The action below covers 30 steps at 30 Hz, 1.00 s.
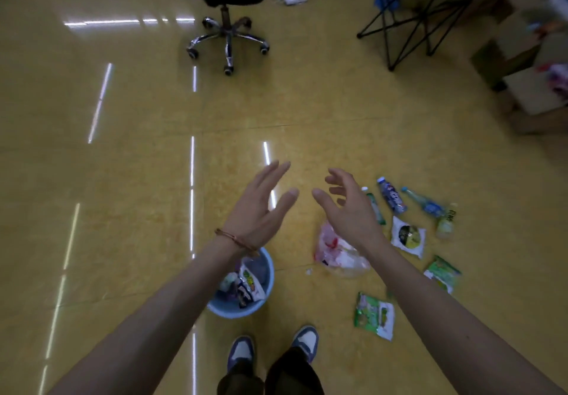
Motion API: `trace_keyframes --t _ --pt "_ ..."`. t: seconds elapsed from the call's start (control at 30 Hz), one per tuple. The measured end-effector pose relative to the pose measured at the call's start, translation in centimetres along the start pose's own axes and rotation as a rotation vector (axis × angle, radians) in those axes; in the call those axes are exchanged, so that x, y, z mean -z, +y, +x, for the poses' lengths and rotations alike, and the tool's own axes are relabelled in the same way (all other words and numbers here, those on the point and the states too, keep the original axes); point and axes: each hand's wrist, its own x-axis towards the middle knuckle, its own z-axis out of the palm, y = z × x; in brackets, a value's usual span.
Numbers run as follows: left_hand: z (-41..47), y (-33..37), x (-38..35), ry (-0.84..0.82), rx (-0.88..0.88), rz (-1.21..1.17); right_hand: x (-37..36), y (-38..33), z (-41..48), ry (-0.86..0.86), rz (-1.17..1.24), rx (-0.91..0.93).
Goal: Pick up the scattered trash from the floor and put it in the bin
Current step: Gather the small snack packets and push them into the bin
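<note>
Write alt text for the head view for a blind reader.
A person's open left hand and right hand reach out empty over a yellow floor. A blue bin holding wrappers stands by their feet; bottles and snack packets lie scattered to the right.

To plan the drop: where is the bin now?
Head view, low centre: the bin stands ahead of the shoes, below the left hand, with the plastic bag to its right.

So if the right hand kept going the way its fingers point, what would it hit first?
Nothing close: beyond the right hand the picture shows only bare floor. Far ahead, the office chair stands roughly in that line, though depth is hard to judge.
</note>
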Motion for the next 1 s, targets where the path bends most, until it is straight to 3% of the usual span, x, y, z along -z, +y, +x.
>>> trace_keyframes --t 0.33,0.77,1.0 --pt "-2.5 13.3 1.4 -0.141 -0.293 -0.021 10.6 -6.2 -10.8 0.279 0.078 -0.035" --pt "-6.5 28.7 -12.0 -0.485 -0.627 -0.058 26.3 -2.4 -26.0 0.657 -0.011 -0.187" --pt "-8.5 34.6 -20.6 -0.470 -0.612 -0.081 35.0 2.4 -29.1 0.647 -0.045 -0.193"
